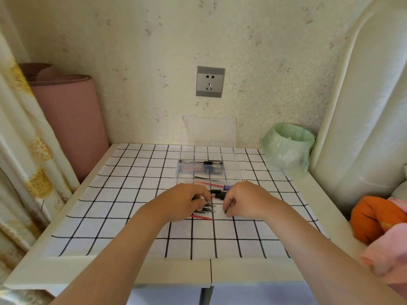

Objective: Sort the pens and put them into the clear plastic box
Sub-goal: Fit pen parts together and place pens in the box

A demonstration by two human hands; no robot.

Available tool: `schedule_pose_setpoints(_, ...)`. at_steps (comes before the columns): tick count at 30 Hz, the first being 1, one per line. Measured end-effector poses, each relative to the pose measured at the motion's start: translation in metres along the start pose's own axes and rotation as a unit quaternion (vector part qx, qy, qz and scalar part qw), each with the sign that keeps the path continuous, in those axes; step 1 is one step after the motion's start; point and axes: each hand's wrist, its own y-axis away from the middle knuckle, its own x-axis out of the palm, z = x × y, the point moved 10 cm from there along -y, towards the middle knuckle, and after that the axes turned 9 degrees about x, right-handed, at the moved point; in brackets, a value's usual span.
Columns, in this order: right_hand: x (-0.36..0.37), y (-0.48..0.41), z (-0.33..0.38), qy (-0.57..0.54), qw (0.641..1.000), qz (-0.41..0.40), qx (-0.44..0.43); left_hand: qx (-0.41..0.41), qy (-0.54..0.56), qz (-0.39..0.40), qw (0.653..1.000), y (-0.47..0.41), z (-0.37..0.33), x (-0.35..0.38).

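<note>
A clear plastic box (237, 172) stands open at the back middle of the table, its lid (209, 132) leaning against the wall. Several pens (204, 166) lie in the box's far half. A loose pile of black and red pens (209, 208) lies on the checked cloth just in front of the box. My left hand (185, 201) rests on the left side of the pile, fingers curled over several pens. My right hand (244, 200) is on the right side, its fingertips pinching a dark pen end. A red pen (201, 217) lies nearest to me.
A white cloth with a black grid (110, 194) covers the table. A bin with a green bag (288, 146) stands at the back right. A rolled pink mat (70, 119) leans at the left. Orange and pink clothes (378, 223) lie at the right edge.
</note>
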Motion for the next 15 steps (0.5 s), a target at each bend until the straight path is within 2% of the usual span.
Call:
schedule_pose_setpoints(4, -0.002, -0.003, 0.004, -0.017, 1.0, -0.012, -0.006, -0.005, 0.01, 0.0, 1.0, 0.0, 0.003, 0.0)
schedule_pose_setpoints(9, -0.018, -0.004, 0.012, -0.116, 0.989, -0.081, -0.037, -0.003, 0.021, -0.005, 1.0, 0.001, 0.008, -0.001)
schedule_pose_setpoints(15, -0.018, -0.002, 0.02, -0.168, 0.98, -0.089, -0.061, -0.001, 0.022, -0.015, 1.0, -0.001, 0.006, -0.003)
